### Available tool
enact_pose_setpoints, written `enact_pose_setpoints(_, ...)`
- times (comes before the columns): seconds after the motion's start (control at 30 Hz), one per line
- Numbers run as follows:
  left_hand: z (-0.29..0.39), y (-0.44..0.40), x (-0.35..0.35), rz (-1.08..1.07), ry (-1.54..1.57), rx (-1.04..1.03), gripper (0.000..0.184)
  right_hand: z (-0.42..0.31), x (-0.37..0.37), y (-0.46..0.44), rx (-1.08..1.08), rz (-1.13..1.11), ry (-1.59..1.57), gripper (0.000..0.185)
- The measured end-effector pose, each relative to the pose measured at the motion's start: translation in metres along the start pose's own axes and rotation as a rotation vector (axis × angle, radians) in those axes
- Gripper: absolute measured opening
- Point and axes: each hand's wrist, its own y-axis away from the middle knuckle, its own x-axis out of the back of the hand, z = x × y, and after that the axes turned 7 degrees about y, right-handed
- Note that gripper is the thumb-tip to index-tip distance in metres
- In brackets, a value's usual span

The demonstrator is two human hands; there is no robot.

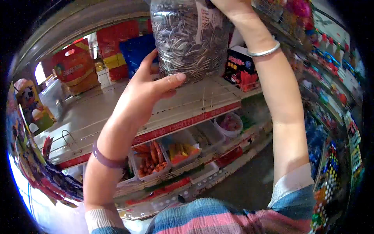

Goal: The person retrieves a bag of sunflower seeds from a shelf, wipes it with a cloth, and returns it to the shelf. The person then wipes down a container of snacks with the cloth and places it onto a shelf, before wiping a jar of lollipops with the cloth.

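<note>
A big clear plastic bag of sunflower seeds (191,43), striped dark and pale with a whitish label on its right side, stands upright at the top middle above the shelf. My left hand (150,80) holds its lower left corner, thumb across the front and fingers partly behind. At the bag's upper right, my right hand (231,6) grips the top, its fingers mostly cut off by the frame's edge. Whether the bag's base rests on the shelf board (171,103) cannot be made out.
Behind stand a red gift bag (76,66), a blue package (138,52) and a black-and-red box (241,68). Below the shelf's red strip are open bins, one with reddish-brown packaged food (152,160), and a round white tub (229,124). Racks of small goods (331,78) line the right.
</note>
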Motion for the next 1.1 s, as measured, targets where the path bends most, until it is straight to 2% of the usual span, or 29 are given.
enact_pose_setpoints(0.07, -0.011, -0.026, -0.021, 0.06, -0.115, 0.072, 0.083, 0.03, -0.003, 0.02, -0.085, -0.123, 0.032, 0.015)
enact_pose_setpoints(0.1, -0.016, -0.037, -0.02, 0.085, -0.169, 0.115, 0.081, 0.034, -0.012, 0.031, -0.13, -0.124, -0.122, 0.016)
enact_pose_setpoints(0.2, -0.031, -0.077, -0.003, 0.026, -0.268, 0.218, 0.075, 0.045, -0.019, 0.044, -0.03, -0.001, -0.168, 0.013)
enact_pose_setpoints(0.23, -0.035, -0.088, -0.004, 0.072, -0.357, 0.243, 0.067, 0.048, -0.018, 0.048, 0.006, 0.039, -0.182, 0.012)
enact_pose_setpoints(0.33, -0.031, -0.098, -0.018, 0.078, -0.589, 0.231, 0.059, 0.051, -0.015, 0.063, 0.133, 0.146, -0.195, 0.009)
enact_pose_setpoints(0.43, -0.054, -0.117, -0.004, 0.02, -0.52, 0.224, 0.051, 0.056, -0.011, 0.077, 0.313, 0.256, -0.096, 0.004)
enact_pose_setpoints(0.53, -0.076, -0.131, 0.009, -0.008, -0.842, 0.274, 0.049, 0.065, -0.021, 0.106, 0.274, 0.141, -0.13, 0.003)
enact_pose_setpoints(0.57, -0.081, -0.135, 0.012, -0.013, -0.863, 0.317, 0.048, 0.075, -0.032, 0.116, 0.246, 0.049, -0.137, 0.015)
enact_pose_setpoints(0.67, -0.087, -0.145, 0.014, -0.05, -0.877, 0.421, 0.046, 0.088, -0.061, 0.14, 0.046, -0.293, -0.062, 0.018)
enact_pose_setpoints(0.7, -0.085, -0.148, 0.012, -0.074, -0.85, 0.435, 0.045, 0.09, -0.07, 0.144, -0.035, -0.305, -0.097, 0.02)
enact_pose_setpoints(0.83, -0.079, -0.177, 0.005, -0.069, -0.871, 0.498, 0.041, 0.106, -0.088, 0.143, -0.209, -0.621, 0.06, 0.02)
enact_pose_setpoints(0.9, -0.093, -0.2, 0.01, -0.131, -0.829, 0.499, 0.039, 0.116, -0.095, 0.14, -0.249, -0.706, 0.092, 0.018)
enact_pose_setpoints(1.0, -0.105, -0.217, -0.001, -0.137, -0.693, 0.45, 0.037, 0.132, -0.129, 0.141, -0.253, -0.6, 0.092, 0.018)
enact_pose_setpoints(1.1, -0.125, -0.227, -0.002, -0.116, -0.553, 0.446, 0.037, 0.14, -0.149, 0.146, -0.263, -0.612, 0.057, 0.017)
